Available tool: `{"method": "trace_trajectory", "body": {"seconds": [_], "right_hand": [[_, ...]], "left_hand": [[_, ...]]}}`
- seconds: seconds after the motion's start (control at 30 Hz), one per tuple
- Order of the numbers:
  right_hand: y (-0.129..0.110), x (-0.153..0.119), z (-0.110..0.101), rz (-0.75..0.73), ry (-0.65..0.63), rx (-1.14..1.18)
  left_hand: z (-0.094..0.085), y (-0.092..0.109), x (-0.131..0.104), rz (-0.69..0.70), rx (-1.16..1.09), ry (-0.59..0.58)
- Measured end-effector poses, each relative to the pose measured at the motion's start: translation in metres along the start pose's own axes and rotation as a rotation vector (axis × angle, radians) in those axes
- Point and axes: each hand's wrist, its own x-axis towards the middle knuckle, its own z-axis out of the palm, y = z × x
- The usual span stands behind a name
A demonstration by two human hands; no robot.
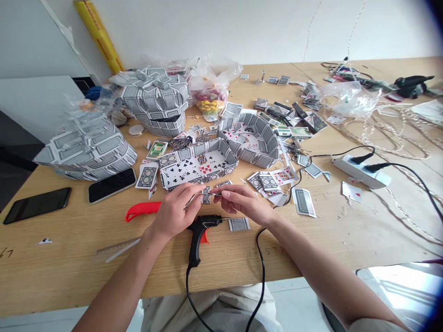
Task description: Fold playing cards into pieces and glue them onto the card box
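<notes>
My left hand pinches a small folded playing card piece with a grey patterned back. My right hand is closed on a thin metal tool that meets the card piece's right side; its exact kind is too small to make out. Just below my hands a black glue gun with a red trigger lies on the table, its nozzle pointing right at another card piece. A red-handled tool lies partly behind my left hand. Ahead stands an open box made of playing cards.
A heart-shaped card box and loose cards lie ahead to the right. Two phones and lidded card boxes stand left. A power strip sits at right; the glue gun's cord loops under my right forearm.
</notes>
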Motion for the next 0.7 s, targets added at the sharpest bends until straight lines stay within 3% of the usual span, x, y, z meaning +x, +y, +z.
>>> {"method": "trace_trajectory", "body": {"seconds": [0.17, 0.4, 0.7], "right_hand": [[0.0036, 0.0004, -0.0006, -0.018, -0.036, -0.024], [0.0059, -0.0013, 0.005, 0.0, -0.088, 0.058], [0.0073, -0.0019, 0.0054, 0.004, -0.1, -0.013]], "left_hand": [[0.0025, 0.0011, -0.0009, 0.028, -0.009, 0.063], [0.0023, 0.0005, 0.0, 0.034, 0.017, 0.056], [0.0023, 0.0031, -0.0024, 0.029, 0.048, 0.041]]}}
